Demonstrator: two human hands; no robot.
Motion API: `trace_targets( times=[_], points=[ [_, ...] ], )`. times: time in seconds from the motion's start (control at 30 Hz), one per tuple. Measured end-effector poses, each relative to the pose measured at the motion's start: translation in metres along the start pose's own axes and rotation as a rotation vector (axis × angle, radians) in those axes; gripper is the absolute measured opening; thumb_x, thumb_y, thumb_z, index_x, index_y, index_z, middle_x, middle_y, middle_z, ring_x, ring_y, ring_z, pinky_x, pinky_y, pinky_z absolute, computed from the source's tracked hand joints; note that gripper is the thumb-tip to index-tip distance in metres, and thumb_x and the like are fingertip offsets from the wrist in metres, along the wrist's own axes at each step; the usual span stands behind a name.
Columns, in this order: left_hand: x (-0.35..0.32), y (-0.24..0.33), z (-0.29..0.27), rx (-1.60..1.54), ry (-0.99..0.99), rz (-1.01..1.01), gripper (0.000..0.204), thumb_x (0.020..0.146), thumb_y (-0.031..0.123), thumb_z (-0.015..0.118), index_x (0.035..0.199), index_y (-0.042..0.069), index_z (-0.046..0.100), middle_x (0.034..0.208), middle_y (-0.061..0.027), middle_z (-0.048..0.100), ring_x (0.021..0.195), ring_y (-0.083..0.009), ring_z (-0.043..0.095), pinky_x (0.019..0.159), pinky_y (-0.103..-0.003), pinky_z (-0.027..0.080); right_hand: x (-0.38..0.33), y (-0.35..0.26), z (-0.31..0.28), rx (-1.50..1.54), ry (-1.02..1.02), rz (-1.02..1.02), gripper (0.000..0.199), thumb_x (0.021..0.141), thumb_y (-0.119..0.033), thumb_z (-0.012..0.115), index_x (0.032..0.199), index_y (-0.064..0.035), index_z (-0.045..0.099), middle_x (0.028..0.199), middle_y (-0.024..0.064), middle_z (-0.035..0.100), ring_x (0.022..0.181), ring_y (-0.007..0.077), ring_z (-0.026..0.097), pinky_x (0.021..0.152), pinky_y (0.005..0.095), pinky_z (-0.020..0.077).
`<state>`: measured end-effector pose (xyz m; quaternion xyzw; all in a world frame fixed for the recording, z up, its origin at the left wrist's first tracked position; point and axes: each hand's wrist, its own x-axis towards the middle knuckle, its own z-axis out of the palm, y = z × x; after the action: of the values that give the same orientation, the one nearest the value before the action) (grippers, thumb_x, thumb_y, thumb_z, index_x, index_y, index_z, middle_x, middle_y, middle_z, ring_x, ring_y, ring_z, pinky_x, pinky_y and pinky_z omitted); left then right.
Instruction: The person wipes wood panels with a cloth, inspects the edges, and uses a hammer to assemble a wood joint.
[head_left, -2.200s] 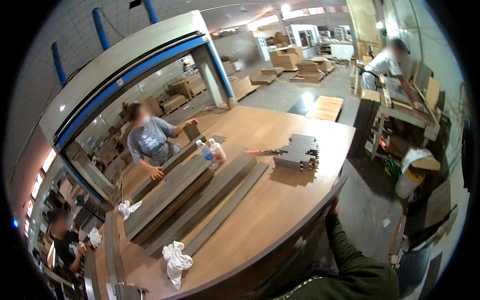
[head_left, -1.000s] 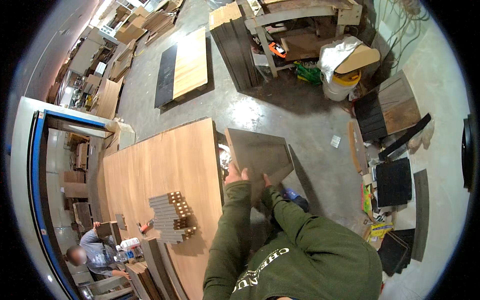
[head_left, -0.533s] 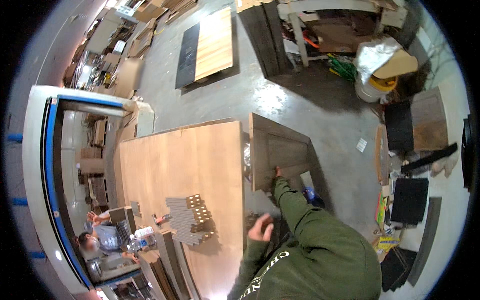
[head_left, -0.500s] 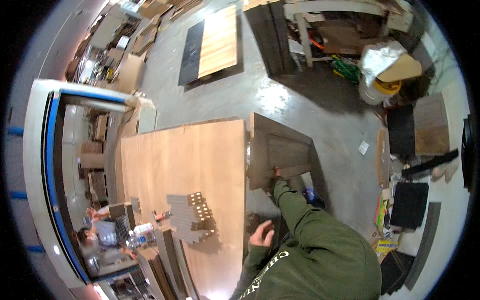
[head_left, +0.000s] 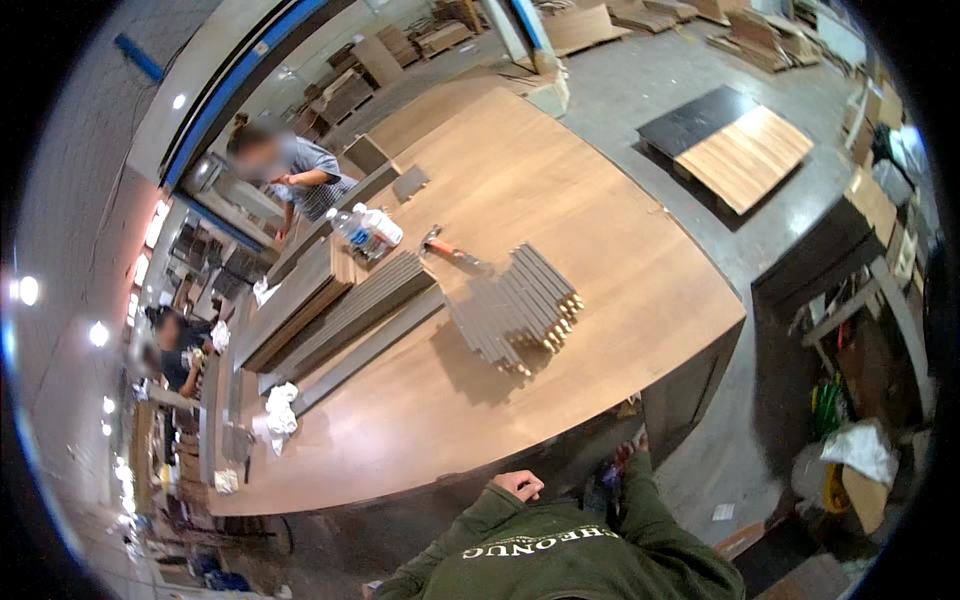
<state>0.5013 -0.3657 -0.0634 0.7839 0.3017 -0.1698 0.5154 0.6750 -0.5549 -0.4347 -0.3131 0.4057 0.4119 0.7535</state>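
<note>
Your left hand (head_left: 519, 485) is curling loosely, fingers narrow, holding nothing I can see, just under the near edge of the big wooden table (head_left: 560, 200). Your right hand (head_left: 634, 452) is reaching down beside the dark panel (head_left: 690, 385) leaning under the table's corner; whether its fingers are gripping the panel I cannot tell. Farther on, a stack of grey slats with pale dowel ends (head_left: 515, 305) is lying on the tabletop, with a hammer (head_left: 448, 250) beyond it and water bottles (head_left: 365, 228) near a co-worker (head_left: 290, 175).
</note>
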Motion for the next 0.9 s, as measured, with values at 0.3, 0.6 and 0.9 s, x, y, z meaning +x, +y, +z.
trace_targets(
  times=[0.3, 0.6, 0.9],
  points=[
    [-0.034, -0.066, -0.037, 0.071, 0.055, 0.263, 0.017, 0.078, 0.026, 0.064, 0.079, 0.009, 0.064, 0.062, -0.0019, 0.061, 0.056, -0.0090, 0.057, 0.052, -0.026, 0.045, -0.053, 0.031, -0.036, -0.333, 0.227, -0.085, 0.040, 0.086, -0.046, 0.045, 0.118, -0.0220, 0.047, 0.067, 0.0019, 0.047, 0.047, 0.0184, 0.038, 0.038, 0.0325, 0.0263],
    [-0.127, -0.223, -0.114, -0.386, 0.323, 0.288, 0.019, 0.077, 0.024, 0.067, 0.077, 0.005, 0.062, 0.062, -0.0020, 0.059, 0.056, -0.0075, 0.055, 0.052, -0.024, 0.045, -0.091, 0.115, -0.008, -1.416, 0.075, -0.371, 0.032, 0.086, -0.032, 0.053, 0.103, -0.0066, 0.059, 0.083, 0.0114, 0.056, 0.070, 0.0218, 0.051, 0.060, 0.0388, 0.0405],
    [-0.249, -0.339, -0.185, -0.788, 0.675, 0.149, 0.018, 0.081, 0.015, 0.062, 0.079, -0.002, 0.058, 0.068, -0.0091, 0.061, 0.059, -0.0120, 0.059, 0.053, -0.025, 0.048, -0.148, 0.222, 0.105, -2.238, -0.372, 0.100, 0.029, 0.083, -0.028, 0.058, 0.100, -0.0050, 0.062, 0.089, 0.0095, 0.063, 0.077, 0.0177, 0.058, 0.067, 0.0350, 0.0482]
  ],
)
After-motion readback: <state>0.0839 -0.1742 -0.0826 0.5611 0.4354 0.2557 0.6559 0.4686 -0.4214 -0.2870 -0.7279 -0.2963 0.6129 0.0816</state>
